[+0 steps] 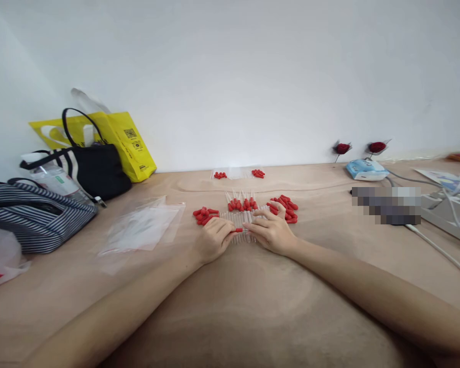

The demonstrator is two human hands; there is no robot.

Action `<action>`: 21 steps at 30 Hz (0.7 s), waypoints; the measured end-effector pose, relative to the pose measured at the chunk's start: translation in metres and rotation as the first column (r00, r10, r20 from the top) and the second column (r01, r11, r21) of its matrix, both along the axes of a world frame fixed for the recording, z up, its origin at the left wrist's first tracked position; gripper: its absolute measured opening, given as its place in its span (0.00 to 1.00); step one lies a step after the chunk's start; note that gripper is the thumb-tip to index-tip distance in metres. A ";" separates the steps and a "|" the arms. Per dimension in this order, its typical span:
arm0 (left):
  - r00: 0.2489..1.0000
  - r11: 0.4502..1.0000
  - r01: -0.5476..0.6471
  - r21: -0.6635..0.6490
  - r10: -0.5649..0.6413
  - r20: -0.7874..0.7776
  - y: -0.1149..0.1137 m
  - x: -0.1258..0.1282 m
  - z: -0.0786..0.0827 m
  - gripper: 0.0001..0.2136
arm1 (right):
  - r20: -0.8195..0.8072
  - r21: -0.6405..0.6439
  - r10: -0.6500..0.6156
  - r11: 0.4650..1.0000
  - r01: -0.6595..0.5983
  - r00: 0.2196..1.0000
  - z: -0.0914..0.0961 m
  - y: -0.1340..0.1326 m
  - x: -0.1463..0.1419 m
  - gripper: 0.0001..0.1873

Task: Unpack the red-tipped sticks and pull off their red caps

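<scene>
My left hand [213,240] is closed, its thumb and fingers pinching a small red rubber bulb [238,230]. From the right, my right hand [273,232] meets it, fingertips closed on a thin clear dropper tube that lines up with the bulb; how deep the tube sits in it I cannot tell. Beneath both hands lies a row of clear tubes [237,219]. Just beyond, several droppers [242,204] with red bulbs point their tips at the wall. Loose red bulbs [205,214] are heaped at the left, and a bigger heap of red bulbs [287,207] is at the right.
By the wall lies a clear bag [239,173] with red-bulbed pieces at both ends. Flat plastic bags [141,230] are at the left, near a striped bag [34,217], a black bag [103,171] and a yellow bag [128,148]. A tissue pack [367,170] and a power strip [450,217] stand right.
</scene>
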State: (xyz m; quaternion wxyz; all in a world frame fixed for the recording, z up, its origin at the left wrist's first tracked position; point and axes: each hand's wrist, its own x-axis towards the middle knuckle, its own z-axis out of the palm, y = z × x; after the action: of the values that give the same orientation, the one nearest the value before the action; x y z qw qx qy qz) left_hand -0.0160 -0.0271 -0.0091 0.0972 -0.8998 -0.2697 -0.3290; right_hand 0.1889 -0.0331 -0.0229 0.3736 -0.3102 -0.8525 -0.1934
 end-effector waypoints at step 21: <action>0.998 0.996 0.048 0.069 -0.045 -0.036 -0.010 0.002 -0.004 0.06 | -0.035 0.012 0.054 0.998 -0.054 0.998 -0.003 -0.016 0.003 0.09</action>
State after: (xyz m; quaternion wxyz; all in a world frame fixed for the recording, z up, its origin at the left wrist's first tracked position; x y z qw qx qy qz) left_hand -0.0136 -0.0369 -0.0127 0.1254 -0.9074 -0.2353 -0.3249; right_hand 0.1922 -0.0493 -0.0262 0.3956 -0.2884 -0.8527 -0.1825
